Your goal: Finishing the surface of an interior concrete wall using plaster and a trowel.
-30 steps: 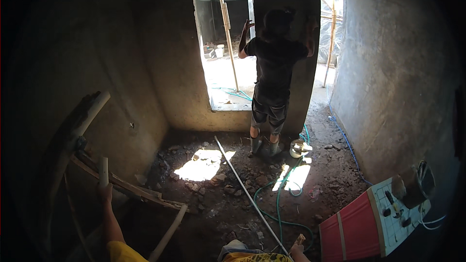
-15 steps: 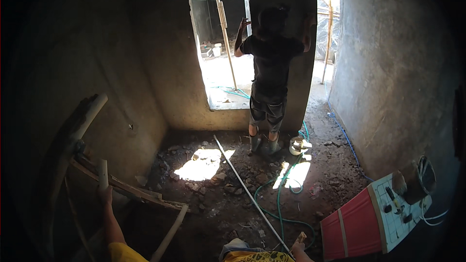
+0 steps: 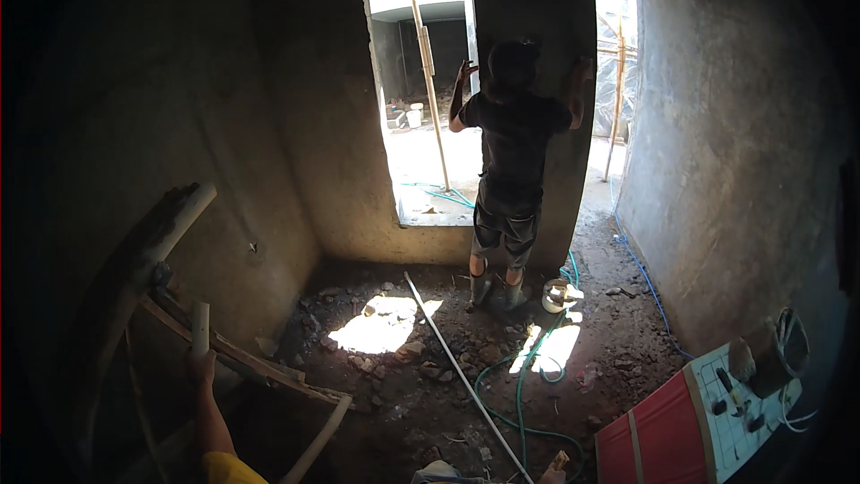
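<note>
My left hand (image 3: 202, 367) is closed round an upright pale pole (image 3: 200, 327) at the lower left, beside a makeshift wooden structure of poles and planks (image 3: 224, 350). My right hand (image 3: 553, 473) is low at the bottom edge, closed on a short tan piece, apparently wood (image 3: 561, 459). A long white pipe (image 3: 448, 350) lies across the floor near that hand, with a looped green hose (image 3: 521, 417) beside it.
A co-worker (image 3: 511, 161) faces the pillar between window and doorway, hands raised. Near their boots stands a white bucket (image 3: 554, 300). Rubble (image 3: 376, 376) covers the floor; a blue cable runs along the right wall. A red-and-white panel (image 3: 645, 439) holds tools and a dark bucket (image 3: 778, 363).
The whole scene sits lower in the picture than before, as my view has tilted slightly. My hands keep their grips; the co-worker stays in much the same pose.
</note>
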Tool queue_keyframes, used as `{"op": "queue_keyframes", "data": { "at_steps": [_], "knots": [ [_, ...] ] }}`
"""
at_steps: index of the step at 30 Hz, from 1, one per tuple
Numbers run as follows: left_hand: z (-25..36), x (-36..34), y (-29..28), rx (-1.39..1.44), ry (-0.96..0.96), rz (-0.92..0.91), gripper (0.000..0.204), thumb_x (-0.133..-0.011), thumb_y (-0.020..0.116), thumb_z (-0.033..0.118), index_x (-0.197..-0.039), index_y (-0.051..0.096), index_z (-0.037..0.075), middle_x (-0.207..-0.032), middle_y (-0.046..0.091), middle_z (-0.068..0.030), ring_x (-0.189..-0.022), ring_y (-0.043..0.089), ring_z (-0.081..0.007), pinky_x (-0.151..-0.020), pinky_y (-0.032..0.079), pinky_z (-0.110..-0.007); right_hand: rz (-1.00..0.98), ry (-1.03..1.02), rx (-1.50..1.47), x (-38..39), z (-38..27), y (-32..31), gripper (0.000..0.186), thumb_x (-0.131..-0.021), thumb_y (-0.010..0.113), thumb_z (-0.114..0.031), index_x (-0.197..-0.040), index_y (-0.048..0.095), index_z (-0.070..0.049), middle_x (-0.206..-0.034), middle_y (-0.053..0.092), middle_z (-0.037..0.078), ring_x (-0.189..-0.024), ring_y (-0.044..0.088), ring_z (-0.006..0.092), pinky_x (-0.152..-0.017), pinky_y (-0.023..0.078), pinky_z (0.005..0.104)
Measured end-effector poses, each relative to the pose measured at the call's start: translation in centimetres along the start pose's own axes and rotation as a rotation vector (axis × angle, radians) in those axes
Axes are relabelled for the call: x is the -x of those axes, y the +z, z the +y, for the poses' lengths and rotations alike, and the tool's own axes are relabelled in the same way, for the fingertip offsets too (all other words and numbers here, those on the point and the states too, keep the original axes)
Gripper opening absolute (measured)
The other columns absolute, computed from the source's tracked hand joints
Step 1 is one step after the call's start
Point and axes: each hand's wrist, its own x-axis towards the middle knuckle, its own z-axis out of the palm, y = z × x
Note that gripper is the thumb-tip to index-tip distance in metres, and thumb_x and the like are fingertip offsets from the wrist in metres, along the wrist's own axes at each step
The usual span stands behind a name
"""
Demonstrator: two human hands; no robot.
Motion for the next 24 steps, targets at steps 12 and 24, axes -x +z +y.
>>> {"op": "queue_keyframes", "data": {
  "at_steps": [12, 24],
  "knots": [
    [1.2, 0.7, -0.3, -0.054, 0.036, 0.038, 0.045, -0.069, 0.062, 0.019, -0.106, 0.051, -0.003, -0.092, 0.059, -0.0152, -0.080, 0.059, -0.0271, -0.074, 0.045, -0.038, -0.003, -0.020, -0.021, -0.1, 0.2, 0.0, 0.047, -0.088, 0.043, -0.040, -0.110, 0.051, 0.000, -0.097, 0.059, 0.014, -0.085, 0.059, 0.0292, -0.069, 0.046, 0.0405],
    [-2.1, -1.8, 1.9, 0.026, 0.030, 0.022, 0.044, -0.066, 0.065, 0.021, -0.100, 0.054, -0.003, -0.095, 0.060, -0.0174, -0.089, 0.059, -0.0312, -0.075, 0.045, -0.040, -0.013, 0.000, -0.046, 0.3, 1.5, -0.5, 0.047, -0.088, 0.043, -0.040, -0.109, 0.052, 0.001, -0.097, 0.059, 0.014, -0.086, 0.059, 0.0295, -0.069, 0.046, 0.0406]
  ]
}}
